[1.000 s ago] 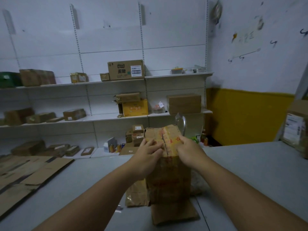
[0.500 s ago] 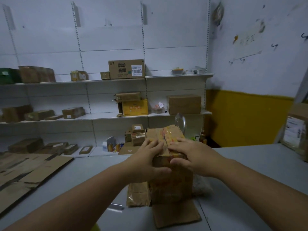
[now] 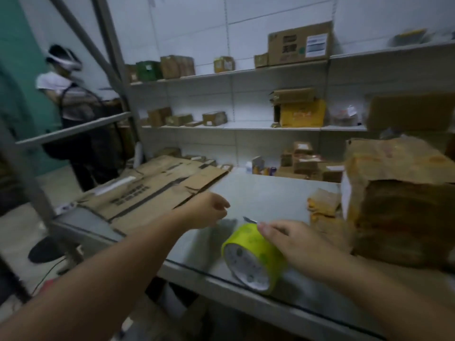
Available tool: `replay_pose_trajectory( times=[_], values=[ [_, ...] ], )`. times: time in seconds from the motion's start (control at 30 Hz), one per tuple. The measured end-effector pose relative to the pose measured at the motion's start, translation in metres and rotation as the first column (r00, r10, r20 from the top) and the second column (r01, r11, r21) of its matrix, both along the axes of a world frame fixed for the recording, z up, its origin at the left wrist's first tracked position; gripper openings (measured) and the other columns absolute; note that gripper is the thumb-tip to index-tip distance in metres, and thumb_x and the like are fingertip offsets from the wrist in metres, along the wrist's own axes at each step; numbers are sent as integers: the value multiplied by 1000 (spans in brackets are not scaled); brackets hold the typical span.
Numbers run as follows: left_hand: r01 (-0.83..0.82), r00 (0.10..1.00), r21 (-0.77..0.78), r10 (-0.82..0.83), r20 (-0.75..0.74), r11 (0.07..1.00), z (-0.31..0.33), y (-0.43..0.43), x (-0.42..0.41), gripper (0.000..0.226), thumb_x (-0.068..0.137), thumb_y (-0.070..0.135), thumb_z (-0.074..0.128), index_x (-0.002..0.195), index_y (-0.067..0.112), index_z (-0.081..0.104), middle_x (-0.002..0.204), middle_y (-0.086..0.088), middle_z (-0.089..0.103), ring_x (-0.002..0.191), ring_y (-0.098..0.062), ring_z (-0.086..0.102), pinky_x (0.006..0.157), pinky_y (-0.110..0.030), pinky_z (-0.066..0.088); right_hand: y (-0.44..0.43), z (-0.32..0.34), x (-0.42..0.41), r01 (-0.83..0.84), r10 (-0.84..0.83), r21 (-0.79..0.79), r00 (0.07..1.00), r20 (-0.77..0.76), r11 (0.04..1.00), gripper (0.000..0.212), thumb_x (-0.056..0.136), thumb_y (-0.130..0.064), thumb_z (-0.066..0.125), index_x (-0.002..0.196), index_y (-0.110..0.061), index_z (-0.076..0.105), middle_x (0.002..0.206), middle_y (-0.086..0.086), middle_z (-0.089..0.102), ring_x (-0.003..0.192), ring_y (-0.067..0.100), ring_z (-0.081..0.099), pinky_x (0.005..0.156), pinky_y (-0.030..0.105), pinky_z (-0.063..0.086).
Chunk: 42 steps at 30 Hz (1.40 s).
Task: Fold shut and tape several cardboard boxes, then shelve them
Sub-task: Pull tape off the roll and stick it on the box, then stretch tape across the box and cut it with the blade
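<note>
A yellow-green tape roll stands on edge near the front of the grey table. My right hand lies over its top right side and grips it. My left hand hovers just left of the roll with its fingers curled. A thin grey sliver shows between the two hands, and blur hides whether my left fingers pinch it. The worn brown cardboard box stands upright on the table at the right, apart from both hands.
Flattened cardboard sheets cover the table's left end. White wall shelves behind hold several boxes. A person stands at the far left beyond a metal rack post. A crumpled yellow wrapper lies beside the box.
My view has swung left. Both hands have left the top of the box. My right hand now holds the tape roll, and my left hand is beside it.
</note>
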<state>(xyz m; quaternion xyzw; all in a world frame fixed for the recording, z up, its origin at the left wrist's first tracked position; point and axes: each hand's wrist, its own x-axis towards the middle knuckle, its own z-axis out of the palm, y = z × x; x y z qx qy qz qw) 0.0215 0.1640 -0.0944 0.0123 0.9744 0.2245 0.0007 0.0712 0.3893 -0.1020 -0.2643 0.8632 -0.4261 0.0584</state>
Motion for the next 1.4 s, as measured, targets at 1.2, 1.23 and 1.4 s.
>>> replay_pose_trajectory(
  times=[1.2,1.23,1.4],
  values=[
    [9,995,821,-86,48,571,-39,-72,51,24,94,12,48,110,20,64,102,17,72,99,2,63,82,-11,47,-133,13,-28,122,81,-726,968,238,677,35,80,-33,64,60,-8,51,52,7,36,46,15,40,47,23,34],
    [46,995,848,-102,10,527,-40,-74,49,28,94,19,51,120,18,61,117,11,68,112,-3,59,93,-18,44,-137,16,-28,128,112,-756,960,258,642,34,83,-30,63,57,-10,52,50,4,39,46,13,43,46,21,35],
    [74,994,936,-107,-39,344,-45,-83,44,55,66,34,67,115,9,64,118,-17,59,105,-30,52,92,-38,39,-143,30,-32,60,156,-759,965,210,649,33,75,-37,61,80,-5,58,67,16,36,59,26,39,49,26,35]
  ],
)
